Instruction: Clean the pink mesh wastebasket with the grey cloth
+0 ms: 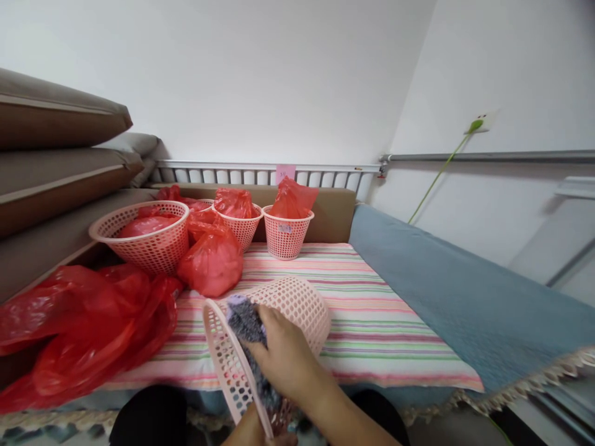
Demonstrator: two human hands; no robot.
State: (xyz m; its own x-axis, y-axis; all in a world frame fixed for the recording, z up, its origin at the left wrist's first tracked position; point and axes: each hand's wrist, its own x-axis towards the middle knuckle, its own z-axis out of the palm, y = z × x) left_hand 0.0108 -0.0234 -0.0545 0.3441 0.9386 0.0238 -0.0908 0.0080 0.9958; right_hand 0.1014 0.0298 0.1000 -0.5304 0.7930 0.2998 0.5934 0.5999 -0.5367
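Note:
A pink perforated basket [297, 303] lies tipped on its side near me, its rim facing left. My right hand [283, 350] is closed on a dark grey cloth [246, 319] with a lilac patch and presses it against the outside of the basket by the rim. Low in the view, my left hand [281, 438] is at the basket's lower rim, mostly hidden behind it, with some fingers wrapped round the edge. Both lie over the front edge of a striped cloth [372, 334].
Behind stand pink baskets [286, 238] holding red bags. A filled red bag [211, 263] and loose red plastic [102, 322] lie at the left. Stacked cushions [60, 167] rise at far left. A blue cover [455, 279] spans the right.

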